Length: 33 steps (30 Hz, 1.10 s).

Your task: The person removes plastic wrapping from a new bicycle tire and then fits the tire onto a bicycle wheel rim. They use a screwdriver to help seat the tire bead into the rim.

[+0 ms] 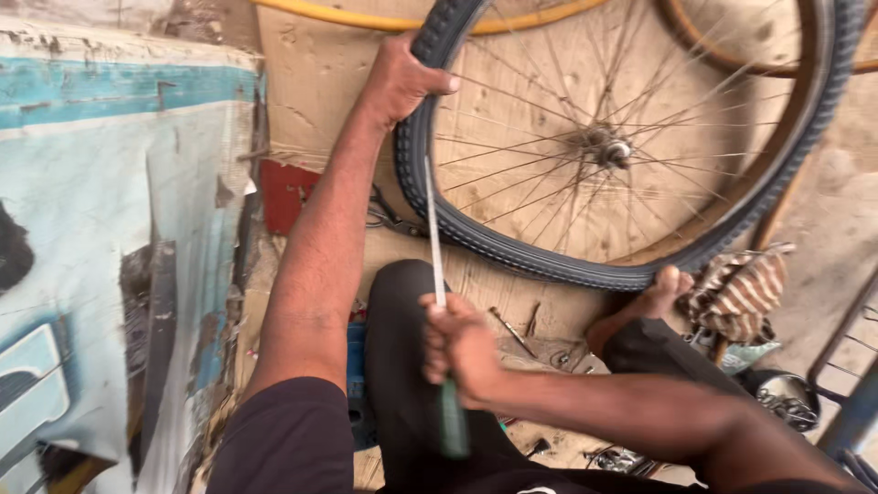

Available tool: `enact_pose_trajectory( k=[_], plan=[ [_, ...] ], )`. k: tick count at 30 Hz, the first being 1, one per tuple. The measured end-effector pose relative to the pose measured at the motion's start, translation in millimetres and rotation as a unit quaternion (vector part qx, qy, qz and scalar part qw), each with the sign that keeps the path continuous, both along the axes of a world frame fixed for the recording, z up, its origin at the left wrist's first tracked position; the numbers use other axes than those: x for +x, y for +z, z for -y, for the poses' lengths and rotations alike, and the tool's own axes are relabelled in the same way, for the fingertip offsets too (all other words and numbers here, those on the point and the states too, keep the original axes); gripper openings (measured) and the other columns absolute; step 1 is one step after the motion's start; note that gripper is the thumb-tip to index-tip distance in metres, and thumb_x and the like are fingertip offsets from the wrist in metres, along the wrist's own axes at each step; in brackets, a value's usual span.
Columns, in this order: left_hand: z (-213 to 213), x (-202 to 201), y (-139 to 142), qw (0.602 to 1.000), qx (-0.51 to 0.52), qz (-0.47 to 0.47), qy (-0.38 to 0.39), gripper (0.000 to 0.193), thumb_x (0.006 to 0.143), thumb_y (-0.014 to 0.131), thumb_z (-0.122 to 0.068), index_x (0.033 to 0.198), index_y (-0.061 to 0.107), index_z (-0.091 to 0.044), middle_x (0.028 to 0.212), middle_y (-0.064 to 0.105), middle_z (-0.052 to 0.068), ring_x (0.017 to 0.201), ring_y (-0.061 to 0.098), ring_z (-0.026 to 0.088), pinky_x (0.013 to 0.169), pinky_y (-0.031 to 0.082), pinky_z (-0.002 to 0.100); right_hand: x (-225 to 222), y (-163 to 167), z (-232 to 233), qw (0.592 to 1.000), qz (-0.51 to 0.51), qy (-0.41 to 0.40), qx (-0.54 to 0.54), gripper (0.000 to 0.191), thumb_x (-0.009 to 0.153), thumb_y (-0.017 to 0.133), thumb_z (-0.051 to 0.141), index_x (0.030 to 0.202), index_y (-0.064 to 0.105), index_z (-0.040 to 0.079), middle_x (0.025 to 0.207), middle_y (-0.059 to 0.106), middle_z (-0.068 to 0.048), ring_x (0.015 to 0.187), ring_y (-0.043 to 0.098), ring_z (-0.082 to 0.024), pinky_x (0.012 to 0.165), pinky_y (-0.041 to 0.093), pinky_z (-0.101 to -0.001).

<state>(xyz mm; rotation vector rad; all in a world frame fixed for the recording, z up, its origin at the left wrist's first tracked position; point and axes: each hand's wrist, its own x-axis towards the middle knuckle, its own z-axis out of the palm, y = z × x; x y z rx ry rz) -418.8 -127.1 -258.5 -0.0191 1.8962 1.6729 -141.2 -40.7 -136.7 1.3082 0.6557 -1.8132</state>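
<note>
Wheel: bicycle wheel (631, 137) stood upright on its edge ahead of my knees, leaning toward the cardboard sheet (311, 82) behind it, black knobby tyre (512, 252) seated around the rim, hub (608, 146) near the middle of the spokes.
Left hand: my left hand (398, 82) was clamped over the tyre at the upper left of the wheel, thumb across the tread, fingers wrapped behind where I could not see them.
Right hand: my right hand (462, 348) was clenched round the green handle of a long screwdriver (437, 274), shaft pointing up, tip reaching the tyre's edge just below my left hand.
Weight: I judged the wheel light enough to steady one-handed, yet keen to roll or tip, since only its bottom edge rested down.
Stiffness: rim looked rigid, spokes thin and easily bent, tyre rubber firm but giving under a squeeze.
Grip: tread was knobby, so my palm found good bite; bare metal at the rim would have been slicker.
Where to hold: tyre and rim together, never the spokes, was my reckoning.
Tool: slim shaft seemed liable to slip off the tyre's edge, so a tight fist on the handle suited it.
Around: striped cloth (741, 288) lay to the right by my bare foot (663, 288), small metal bits (517, 329) scattered on the ground below the wheel, painted wall (110, 201) at my left.
</note>
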Motion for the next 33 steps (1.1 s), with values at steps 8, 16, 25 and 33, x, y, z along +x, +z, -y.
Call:
enact_pose_trajectory(
  k=[8,16,25,33],
  plan=[
    [7.6,42.0,29.0,0.998,0.003,0.024,0.057,0.047,0.075,0.094,-0.019,0.109,0.069,0.0,0.085,0.073,0.007,0.074,0.071,0.017,0.068,0.063,0.034,18.0,-5.5,24.3,0.995,-0.068,-0.045,0.064,0.019,0.105,0.052,0.02,0.116,0.058,0.007,0.063,0.044,-0.002,0.042,0.041,-0.013,0.036,0.039,-0.0299],
    [3.1,34.7,32.3,0.984,0.036,0.17,0.04,0.038,0.076,0.089,-0.016,0.102,0.069,0.002,0.083,0.073,0.013,0.07,0.071,0.024,0.066,0.061,0.04,-21.9,13.8,95.1,0.974,-0.107,-0.179,0.09,0.015,0.105,0.047,0.019,0.112,0.054,0.008,0.065,0.046,-0.001,0.043,0.041,-0.013,0.038,0.04,-0.0302],
    [-27.5,62.2,39.9,0.877,-0.452,-0.158,0.038,0.105,0.071,0.088,-0.038,0.146,0.029,0.005,0.125,0.057,0.029,0.108,0.064,0.042,0.09,0.052,0.051,-5.6,-1.0,45.7,0.992,-0.083,-0.075,0.054,0.018,0.104,0.046,0.018,0.117,0.054,0.009,0.07,0.046,-0.001,0.045,0.04,-0.011,0.038,0.039,-0.0293],
    [-27.9,54.5,35.3,0.868,-0.48,-0.126,0.005,0.093,0.076,0.084,-0.022,0.146,0.027,0.0,0.124,0.056,0.027,0.106,0.064,0.041,0.09,0.052,0.049,-17.1,-26.7,-46.5,0.963,-0.239,0.099,-0.074,0.02,0.098,0.052,0.018,0.116,0.057,0.011,0.067,0.051,0.002,0.045,0.049,-0.01,0.036,0.046,-0.0275]
  ],
)
